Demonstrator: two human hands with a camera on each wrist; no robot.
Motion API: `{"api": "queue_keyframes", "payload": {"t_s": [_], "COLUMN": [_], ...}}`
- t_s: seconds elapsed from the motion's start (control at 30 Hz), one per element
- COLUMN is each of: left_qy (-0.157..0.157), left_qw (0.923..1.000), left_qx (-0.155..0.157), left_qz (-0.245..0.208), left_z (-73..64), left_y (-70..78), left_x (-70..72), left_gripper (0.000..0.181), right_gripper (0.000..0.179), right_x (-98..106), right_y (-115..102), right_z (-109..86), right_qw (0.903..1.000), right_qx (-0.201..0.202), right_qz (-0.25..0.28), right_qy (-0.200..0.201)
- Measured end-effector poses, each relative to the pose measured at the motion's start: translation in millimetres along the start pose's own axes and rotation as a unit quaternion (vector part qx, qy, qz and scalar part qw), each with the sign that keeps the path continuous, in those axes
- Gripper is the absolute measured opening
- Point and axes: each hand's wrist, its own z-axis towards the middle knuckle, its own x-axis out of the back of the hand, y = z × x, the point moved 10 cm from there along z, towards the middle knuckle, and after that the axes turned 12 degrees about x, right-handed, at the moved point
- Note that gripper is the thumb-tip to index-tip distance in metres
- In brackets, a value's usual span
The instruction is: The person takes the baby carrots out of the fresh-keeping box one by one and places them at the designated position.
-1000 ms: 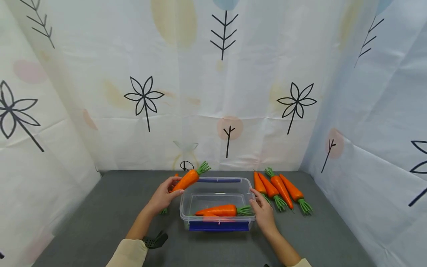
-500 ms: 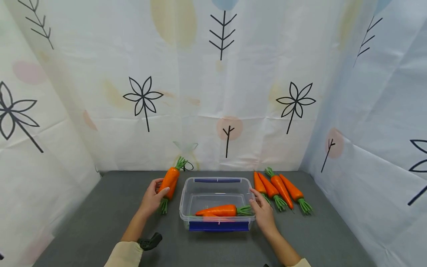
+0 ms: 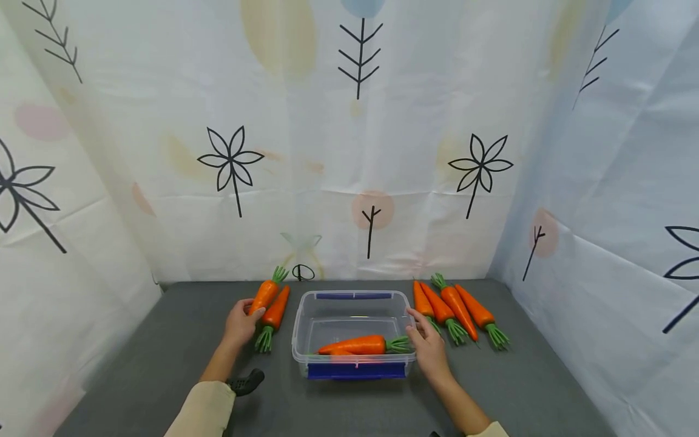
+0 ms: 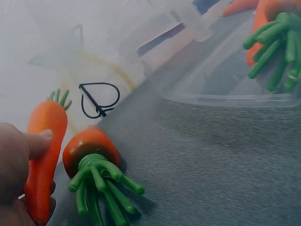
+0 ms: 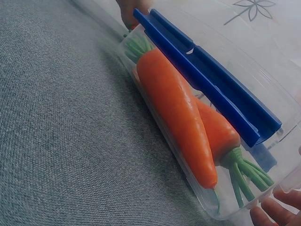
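My left hand grips an orange carrot with green stalks pointing up and away, left of the box. In the left wrist view the thumb presses on this carrot. Just right of it another carrot lies on the table, its stalks toward me. A clear plastic box with blue latches stands lidless in the middle. Inside it lie two carrots, seen through the wall in the right wrist view: a front carrot and one behind. My right hand touches the box's right side with its fingertips.
Several more carrots lie in a row on the grey table, behind and right of my right hand. A patterned white curtain encloses the table at the back and sides.
My left hand has carried the carrot from above the box's left edge leftward and down, beside the carrot lying there. The right hand has stayed at the box.
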Motion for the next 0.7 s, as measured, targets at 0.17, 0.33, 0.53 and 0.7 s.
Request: {"api": "queue_keyframes", "payload": {"t_s": [0.17, 0.33, 0.53, 0.7], "left_qy": [-0.002, -0.016, -0.020, -0.031], "left_qw": [0.9985, 0.9942, 0.9926, 0.9928], "left_qx": [0.049, 0.101, 0.111, 0.100], "left_qz": [0.023, 0.034, 0.044, 0.058], "left_z": [10.8, 14.8, 16.7, 16.9], "left_y": [-9.5, -22.0, -24.1, -21.4], "left_x": [1.7, 1.4, -0.6, -3.5], "left_gripper": [0.052, 0.053, 0.053, 0.053], "right_gripper": [0.038, 0.038, 0.038, 0.039], "right_x": [1, 0, -2, -1], "right_y": [-1, 0, 1, 0], "right_z": [-0.1, -1.0, -1.3, -0.4], "right_qw": [1.0000, 1.0000, 0.9999, 0.9998], "right_qx": [0.001, -0.006, -0.011, -0.011], "right_qz": [0.001, 0.005, 0.011, 0.012], "right_qy": [0.003, 0.001, -0.006, -0.006]}}
